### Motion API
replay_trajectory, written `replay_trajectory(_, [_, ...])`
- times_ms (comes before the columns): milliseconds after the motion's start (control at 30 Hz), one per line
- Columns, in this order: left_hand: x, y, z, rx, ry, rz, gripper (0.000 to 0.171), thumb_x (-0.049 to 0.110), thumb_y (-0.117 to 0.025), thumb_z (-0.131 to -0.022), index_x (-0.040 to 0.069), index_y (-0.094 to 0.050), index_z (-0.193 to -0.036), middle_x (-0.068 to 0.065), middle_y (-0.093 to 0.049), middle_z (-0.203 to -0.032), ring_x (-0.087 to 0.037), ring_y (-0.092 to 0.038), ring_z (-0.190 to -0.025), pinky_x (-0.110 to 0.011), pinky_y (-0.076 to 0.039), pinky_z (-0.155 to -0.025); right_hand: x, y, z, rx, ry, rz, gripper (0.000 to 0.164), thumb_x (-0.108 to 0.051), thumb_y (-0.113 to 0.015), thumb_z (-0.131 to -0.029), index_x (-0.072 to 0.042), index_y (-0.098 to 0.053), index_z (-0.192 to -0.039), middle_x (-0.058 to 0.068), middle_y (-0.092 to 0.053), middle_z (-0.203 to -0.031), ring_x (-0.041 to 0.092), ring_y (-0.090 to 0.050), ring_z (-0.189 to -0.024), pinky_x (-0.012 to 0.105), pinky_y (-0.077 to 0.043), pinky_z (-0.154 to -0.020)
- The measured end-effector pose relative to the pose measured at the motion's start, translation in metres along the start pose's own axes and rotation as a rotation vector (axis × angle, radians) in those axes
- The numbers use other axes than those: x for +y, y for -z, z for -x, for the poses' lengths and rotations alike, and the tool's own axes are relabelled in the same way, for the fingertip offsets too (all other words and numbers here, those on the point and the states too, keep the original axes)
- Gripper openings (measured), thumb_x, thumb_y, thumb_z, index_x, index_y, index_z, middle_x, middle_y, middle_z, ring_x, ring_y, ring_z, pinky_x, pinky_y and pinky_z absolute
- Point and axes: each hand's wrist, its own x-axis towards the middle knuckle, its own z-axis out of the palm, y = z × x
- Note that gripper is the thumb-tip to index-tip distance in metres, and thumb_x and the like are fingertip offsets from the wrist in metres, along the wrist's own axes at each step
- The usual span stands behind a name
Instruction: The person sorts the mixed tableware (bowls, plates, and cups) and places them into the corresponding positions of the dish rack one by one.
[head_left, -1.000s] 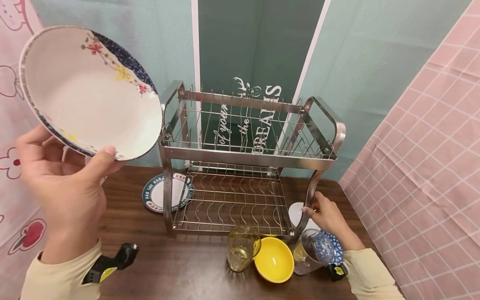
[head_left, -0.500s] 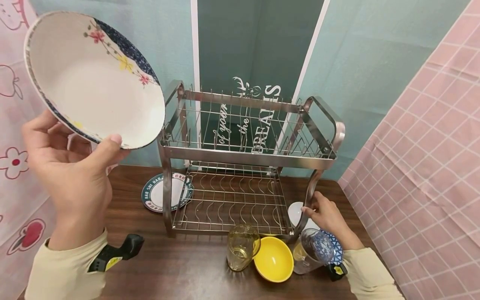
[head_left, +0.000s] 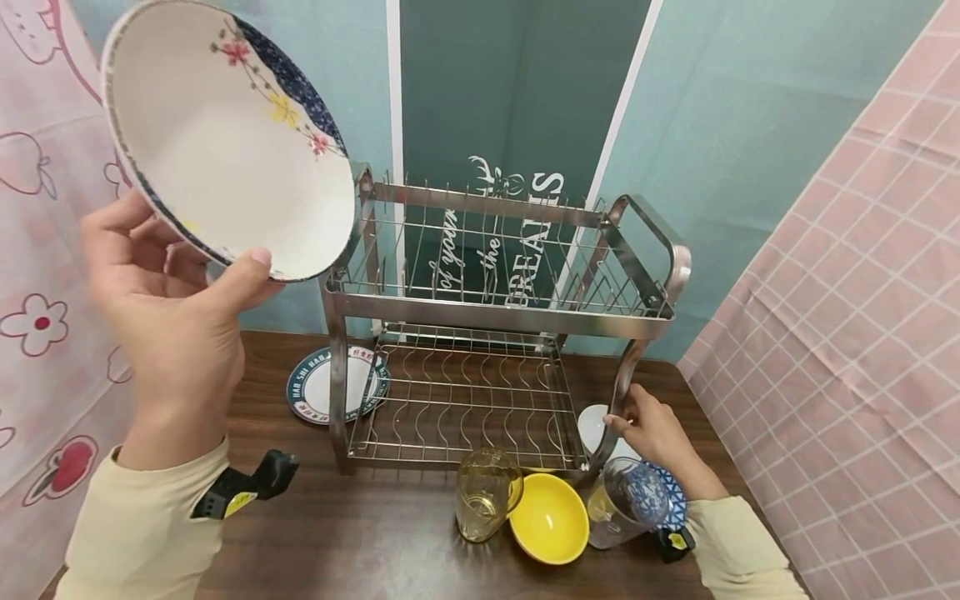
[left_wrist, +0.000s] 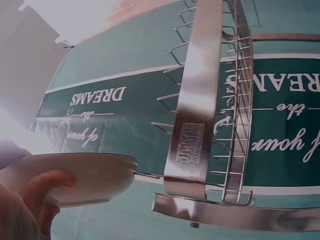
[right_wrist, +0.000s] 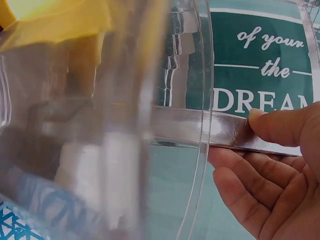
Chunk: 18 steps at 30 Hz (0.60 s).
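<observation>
My left hand [head_left: 168,292] grips the rim of a white dish [head_left: 232,158] with a dark blue edge and painted flowers, thumb on its inner face. The dish is tilted up at the left end of a two-tier metal dish rack [head_left: 495,312], overlapping its left handle in the head view. From the left wrist, the dish [left_wrist: 95,172] appears edge-on near the upper tier's wires. My right hand [head_left: 652,429] pinches the rack's right front leg between thumb and fingers; the right wrist view shows this metal leg [right_wrist: 230,129] under the thumb.
A plate with a teal rim [head_left: 311,387] lies behind the rack's left leg. In front stand an amber glass mug [head_left: 480,500], a yellow bowl [head_left: 551,521] and a clear cup [head_left: 622,508]. A white bowl [head_left: 592,425] and a blue-patterned dish [head_left: 672,496] sit at the right.
My left hand has carried the dish up and to the right, closer to the rack's upper left corner. My right hand stays on the rack leg.
</observation>
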Motion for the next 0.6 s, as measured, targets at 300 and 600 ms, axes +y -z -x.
replay_trajectory(300, [-0.004, -0.006, -0.003, -0.055, 0.077, -0.066, 0.066, -0.029, -0.064, -0.062, 0.001, -0.050, -0.119, -0.022, -0.045, -0.112, -0.032, -0.056, -0.091, -0.039, -0.051, -0.059, 0.000, 0.000, 0.000, 0.011, 0.006, 0.006, 0.024, -0.010, -0.067, -0.085, 0.000, -0.049, -0.095, 0.008, -0.061, -0.074, 0.020, -0.052, -0.060, 0.033, -0.041, -0.051])
replay_trajectory(600, [-0.014, -0.012, -0.008, -0.069, 0.128, -0.116, 0.069, -0.030, -0.065, -0.061, 0.003, -0.051, -0.120, -0.020, -0.046, -0.107, -0.027, -0.056, -0.086, -0.039, -0.050, -0.058, 0.000, -0.001, 0.001, 0.016, 0.003, 0.013, 0.023, -0.009, -0.067, -0.084, 0.001, -0.049, -0.095, 0.006, -0.059, -0.072, 0.019, -0.049, -0.059, 0.033, -0.040, -0.050])
